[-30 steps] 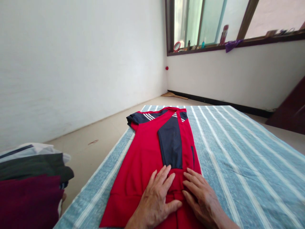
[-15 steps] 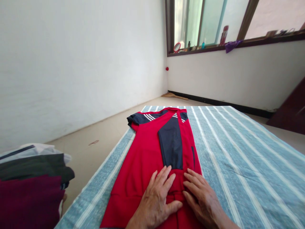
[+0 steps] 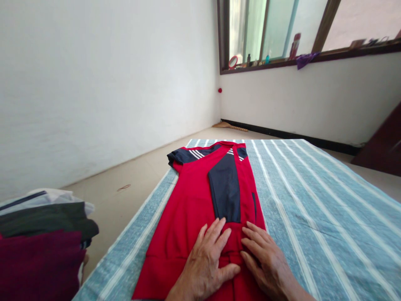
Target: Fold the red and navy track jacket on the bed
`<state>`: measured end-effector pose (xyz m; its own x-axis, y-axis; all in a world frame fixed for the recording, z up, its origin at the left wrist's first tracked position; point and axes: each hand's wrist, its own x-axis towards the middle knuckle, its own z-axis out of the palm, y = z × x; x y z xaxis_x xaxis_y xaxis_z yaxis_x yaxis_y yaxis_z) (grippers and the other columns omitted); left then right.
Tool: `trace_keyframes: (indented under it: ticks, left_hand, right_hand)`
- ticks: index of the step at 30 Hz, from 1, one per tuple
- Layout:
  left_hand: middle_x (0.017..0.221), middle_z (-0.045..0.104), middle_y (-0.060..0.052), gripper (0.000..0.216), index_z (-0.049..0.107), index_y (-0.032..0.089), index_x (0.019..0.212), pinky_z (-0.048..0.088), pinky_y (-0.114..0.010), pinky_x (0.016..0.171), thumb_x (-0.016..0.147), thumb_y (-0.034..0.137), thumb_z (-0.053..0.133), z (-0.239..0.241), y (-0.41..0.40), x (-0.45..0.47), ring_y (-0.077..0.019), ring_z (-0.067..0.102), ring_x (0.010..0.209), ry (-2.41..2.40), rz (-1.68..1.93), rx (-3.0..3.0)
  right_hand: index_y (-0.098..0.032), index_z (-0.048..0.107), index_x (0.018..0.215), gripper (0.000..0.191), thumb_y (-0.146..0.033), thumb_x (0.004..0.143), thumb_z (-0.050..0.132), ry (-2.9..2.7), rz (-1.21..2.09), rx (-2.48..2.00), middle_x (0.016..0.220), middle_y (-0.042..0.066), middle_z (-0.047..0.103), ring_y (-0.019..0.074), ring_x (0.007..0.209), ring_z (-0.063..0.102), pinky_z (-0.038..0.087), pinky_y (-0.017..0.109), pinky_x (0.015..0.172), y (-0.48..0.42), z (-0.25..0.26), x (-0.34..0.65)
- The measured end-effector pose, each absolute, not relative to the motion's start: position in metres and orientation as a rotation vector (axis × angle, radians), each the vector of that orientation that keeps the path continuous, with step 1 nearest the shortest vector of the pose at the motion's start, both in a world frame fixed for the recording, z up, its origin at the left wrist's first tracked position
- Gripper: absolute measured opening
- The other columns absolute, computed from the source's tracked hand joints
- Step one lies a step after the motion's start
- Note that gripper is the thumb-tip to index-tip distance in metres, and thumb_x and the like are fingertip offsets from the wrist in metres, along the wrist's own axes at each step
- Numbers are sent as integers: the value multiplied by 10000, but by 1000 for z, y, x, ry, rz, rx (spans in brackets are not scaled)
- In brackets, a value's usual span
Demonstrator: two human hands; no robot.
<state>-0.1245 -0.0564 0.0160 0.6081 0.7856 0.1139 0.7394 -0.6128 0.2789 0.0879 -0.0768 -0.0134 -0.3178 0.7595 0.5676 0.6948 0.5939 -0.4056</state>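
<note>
Filling the right and centre of the view is a blue sheet with white stripes [image 3: 313, 200], spread flat, with bare floor [image 3: 125, 184] to its left and white walls behind.

On the sheet's left part lies a red shirt [image 3: 184, 209], collar away from the person, hem near them. Its right side looks already folded in: that edge runs straight, and the navy sleeve [image 3: 224, 188] lies lengthwise down the shirt's body. The left side is not folded. It flares wide toward the hem, and the other navy sleeve [image 3: 181, 155] sticks out at the far left corner over the sheet's edge. No crosswise fold shows either, as the shirt lies at full length. Judged from that, roughly one fold is done, and the left side and the lengthwise halving remain.

At far left, off the sheet, is a stack of folded clothes [image 3: 40, 238], maroon at the bottom, dark and white above.

The left hand [image 3: 205, 263] and right hand [image 3: 266, 263] are both palm-down on the shirt's lower middle, just below the sleeve cuff. Their fingers are spread apart and flat on the cloth, gripping nothing. The hands are close side by side with a small pucker of red cloth between them.

Small bottles and bits sit on the window sill [image 3: 282, 62], too small to name.
</note>
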Motion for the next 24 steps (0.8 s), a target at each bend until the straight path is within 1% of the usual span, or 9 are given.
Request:
trace_keyframes:
  ticks: [10, 16, 20, 24]
  left_hand:
    - [1488, 326, -108, 708, 383, 249, 1401, 264, -519, 1095, 801, 538, 622, 17, -57, -124, -292, 306, 1353, 1255, 365, 2615]
    - [1487, 324, -118, 698, 404, 220, 1389, 274, -527, 1089, 805, 540, 613, 21, -57, -122, -290, 300, 1356, 1269, 323, 2605]
    - [1484, 332, -116, 695, 400, 234, 1392, 271, -525, 1090, 804, 534, 617, 22, -58, -122, -292, 306, 1353, 1260, 343, 2594]
    - [1484, 331, -114, 701, 393, 237, 1398, 268, -525, 1092, 807, 547, 608, 21, -58, -123, -293, 308, 1352, 1258, 346, 2598]
  right_hand:
    - [-220, 639, 1066, 229, -191, 856, 551, -2078, 115, -1161, 1198, 76, 621, 260, 1238, 473, 476, 446, 972, -77, -15, 89]
    - [-219, 637, 1046, 214, -187, 856, 546, -2079, 92, -1150, 1193, 80, 624, 267, 1228, 483, 480, 457, 960, -77, -15, 88]
    - [-231, 640, 1034, 212, -186, 845, 557, -2064, 109, -1147, 1191, 82, 624, 270, 1227, 486, 479, 451, 961, -77, -15, 89]
    - [-224, 636, 1063, 228, -195, 852, 556, -2070, 106, -1144, 1196, 86, 621, 271, 1235, 478, 478, 453, 966, -77, -15, 89]
